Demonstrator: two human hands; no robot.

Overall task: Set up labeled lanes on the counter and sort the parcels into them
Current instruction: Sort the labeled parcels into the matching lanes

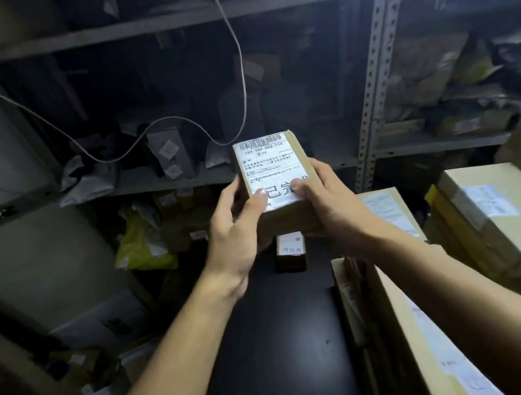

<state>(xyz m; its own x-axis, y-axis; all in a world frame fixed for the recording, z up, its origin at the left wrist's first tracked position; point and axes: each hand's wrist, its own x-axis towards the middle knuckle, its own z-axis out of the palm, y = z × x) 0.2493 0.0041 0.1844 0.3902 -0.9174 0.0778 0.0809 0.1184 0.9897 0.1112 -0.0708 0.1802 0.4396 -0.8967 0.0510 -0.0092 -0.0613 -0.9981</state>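
Note:
I hold a small brown cardboard parcel [273, 167] up above the black counter [279, 350], its white shipping label facing me. My left hand [238, 236] grips its left side with the thumb pressed on the label's lower edge. My right hand [327, 206] grips the right side, thumb also on the label. Below the parcel, a small brown box with a handwritten white label [291, 251] stands on the counter at its far end.
Several large cardboard parcels [499, 218] are stacked at the right, one long box [426, 335] lying along the counter's right edge. Metal shelving [373, 94] behind holds bags and boxes. A yellow bag [139, 246] lies left of centre. A white cable [238, 62] hangs down.

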